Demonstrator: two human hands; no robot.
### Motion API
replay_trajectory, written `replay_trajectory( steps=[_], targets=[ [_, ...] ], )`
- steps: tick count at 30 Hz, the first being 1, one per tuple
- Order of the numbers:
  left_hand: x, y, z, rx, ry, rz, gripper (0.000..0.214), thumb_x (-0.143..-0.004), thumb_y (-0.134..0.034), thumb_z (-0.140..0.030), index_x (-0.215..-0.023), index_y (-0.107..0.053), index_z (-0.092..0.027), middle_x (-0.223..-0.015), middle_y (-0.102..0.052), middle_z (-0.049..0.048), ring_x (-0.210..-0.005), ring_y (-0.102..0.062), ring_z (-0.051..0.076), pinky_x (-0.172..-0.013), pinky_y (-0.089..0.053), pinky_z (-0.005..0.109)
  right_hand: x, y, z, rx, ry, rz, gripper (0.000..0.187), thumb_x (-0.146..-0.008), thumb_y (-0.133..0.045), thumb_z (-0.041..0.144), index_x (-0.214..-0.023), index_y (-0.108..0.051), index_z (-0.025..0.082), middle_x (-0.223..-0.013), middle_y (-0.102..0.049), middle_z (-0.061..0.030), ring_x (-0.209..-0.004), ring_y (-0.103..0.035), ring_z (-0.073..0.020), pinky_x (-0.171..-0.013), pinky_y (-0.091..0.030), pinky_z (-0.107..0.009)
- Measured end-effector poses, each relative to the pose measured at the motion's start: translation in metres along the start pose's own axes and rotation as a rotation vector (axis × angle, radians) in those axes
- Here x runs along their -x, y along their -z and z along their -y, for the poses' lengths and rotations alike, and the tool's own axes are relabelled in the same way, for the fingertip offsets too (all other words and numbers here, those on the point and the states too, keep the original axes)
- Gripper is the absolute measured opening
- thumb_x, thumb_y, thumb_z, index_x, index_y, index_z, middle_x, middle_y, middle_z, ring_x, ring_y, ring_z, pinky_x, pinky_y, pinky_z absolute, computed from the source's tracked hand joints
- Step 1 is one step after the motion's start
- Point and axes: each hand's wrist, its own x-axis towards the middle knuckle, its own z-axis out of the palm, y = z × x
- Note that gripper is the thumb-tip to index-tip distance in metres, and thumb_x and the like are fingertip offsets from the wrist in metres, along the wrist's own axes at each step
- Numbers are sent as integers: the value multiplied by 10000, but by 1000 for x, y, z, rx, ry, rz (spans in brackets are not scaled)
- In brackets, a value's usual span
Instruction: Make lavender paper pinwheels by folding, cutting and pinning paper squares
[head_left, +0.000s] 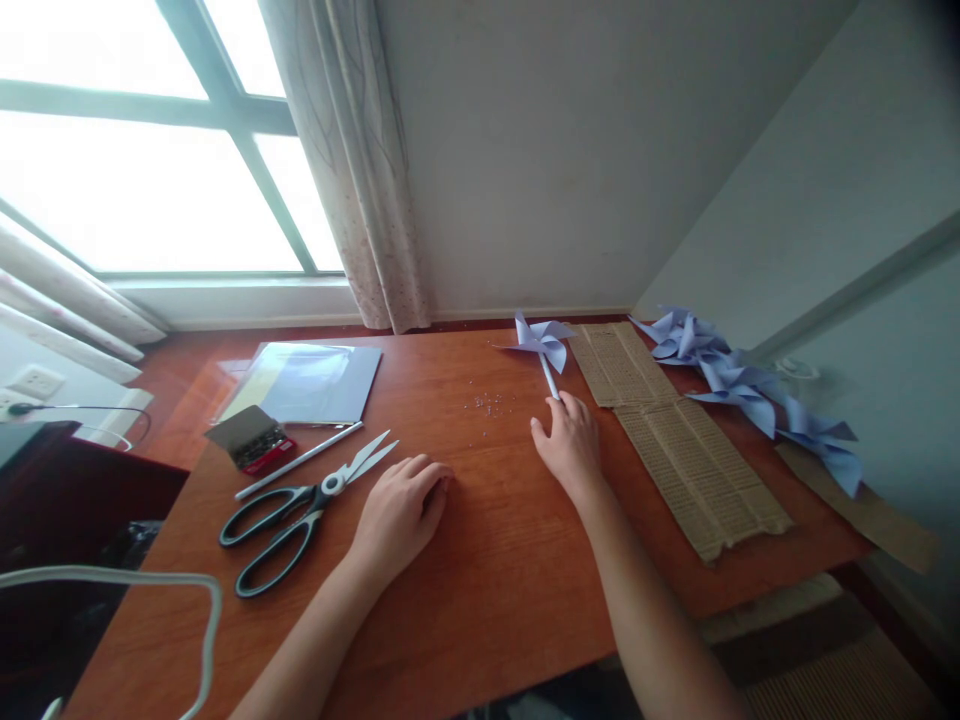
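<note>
No legible text, brands or numbers in view; any print on the small red box [270,458] unreadable at this size.

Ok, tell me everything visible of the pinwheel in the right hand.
The pinwheel has pale bluish, seemingly paper, curled blades on a whitish stick. It looks assembled. The right hand grips the stick's near end; the blades extend ahead of it, near the far edge of the table. Contact with the adjacent cardboard is unclear.

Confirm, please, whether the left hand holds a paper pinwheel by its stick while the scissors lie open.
Not quite: in the head view, the right hand, not the left hand, holds a paper pinwheel by its stick; the scissors do lie open.
</note>
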Motion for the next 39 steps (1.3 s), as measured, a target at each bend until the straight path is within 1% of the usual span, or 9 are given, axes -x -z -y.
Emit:
replay_trajectory(
  steps=[4, 7, 10, 13, 19, 22, 26, 35, 39],
  targets=[
    [1, 0, 1, 5, 5, 9, 214, -993, -442, -234, -989, -656, -226, -970, -689, 57, -903, -635, 232, -841, -493, 383, -2, 5, 3, -28, 6, -22, 347, -894, -601, 272, -1184, -687, 101, -1353, -595, -239, -1277, -523, -378, -1085, -410, -551],
    [0, 1, 1, 2, 7, 8, 210, -985, -449, -227, -989, -659, -224, -976, -694, 60, -907, -642, 233, -842, -495, 382, -5, 11, 10, -236, 30, -69, 270, -924, -543, 234, -1121, -692, 125, -1274, -640, -209, -1235, -559, -330, -1096, -417, -514],
    [-1, 2, -1, 4, 11, 1, 204, -978, -461, -232, -974, -665, -229, -966, -698, 58, -897, -651, 230, -827, -500, 369, -3, 16, 22, -478, 90, -25, 242, -983, -456, 232, -1039, -683, 168, -1056, -722, -130, -963, -676, -235, -880, -550, -375],
    [-2, 3, -3, 32, 27, -6, 201, -973, -469, -237, -979, -670, -229, -972, -703, 57, -904, -662, 224, -816, -506, 349, 4, 17, 34, -533, 191, 99, 229, -993, -469, 233, -939, -689, 196, -891, -735, -61, -771, -681, -179, -702, -541, -283],
    [-13, 25, 2, -80, 77, -28, 255, -996, -425, -282, -1020, -673, -227, -995, -714, 60, -880, -671, 208, -749, -493, 308, 15, 11, 50, -571, 358, 264, 174, -931, -560, 152, -848, -700, 214, -888, -749, -41, -838, -695, -184, -802, -526, -287],
    [-32, 46, 17, -370, 203, -136, 300, -1001, -398, -327, -1047, -678, -228, -1048, -715, 83, -977, -671, 262, -731, -471, 329, 17, 10, 52, -578, 378, 290, 164, -925, -570, 140, -856, -699, 213, -915, -755, -41, -867, -699, -183, -825, -526, -290],
    [-64, 67, 42, -529, 461, -91, 377, -980, -385, -393, -1092, -692, -204, -1105, -691, 136, -963, -671, 326, -698, -474, 372, 15, 9, 49, -577, 371, 291, 166, -932, -565, 139, -857, -698, 205, -916, -752, -48, -870, -699, -184, -828, -525, -296],
    [-88, 70, 71, -509, 575, -61, 397, -924, -420, -349, -1134, -706, -170, -1129, -666, 171, -947, -678, 346, -712, -504, 397, 13, 10, 49, -549, 379, 288, 154, -929, -577, 138, -858, -693, 209, -898, -744, -44, -857, -692, -180, -805, -523, -284],
    [-89, 71, 80, -487, 570, -57, 455, -903, -476, -474, -1144, -710, -167, -1141, -658, 169, -933, -682, 339, -733, -517, 394, 14, 13, 50, -544, 379, 288, 156, -933, -575, 142, -857, -691, 213, -914, -748, -43, -870, -693, -180, -816, -519, -282]
  ],
)
